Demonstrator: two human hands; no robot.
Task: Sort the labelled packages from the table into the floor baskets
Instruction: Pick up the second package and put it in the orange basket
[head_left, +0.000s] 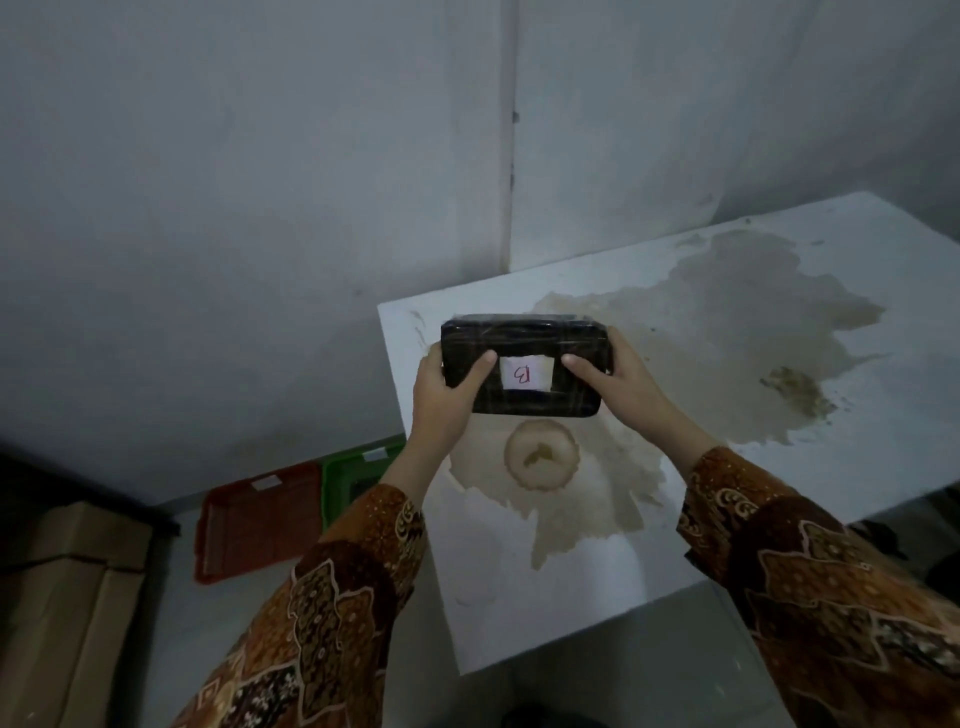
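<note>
Package (522, 364) in both hands — label (523, 372) reads "B".

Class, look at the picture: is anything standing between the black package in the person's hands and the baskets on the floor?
Nothing visible blocks it. Both hands, left hand and right hand, hold the package above the table. The red basket and green basket sit on the floor beyond the table's left edge, tops open.

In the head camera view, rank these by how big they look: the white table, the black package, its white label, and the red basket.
1. white table
2. red basket and black package: look alike in area, and the package is nearer the camera, so unranked
3. white label
</note>
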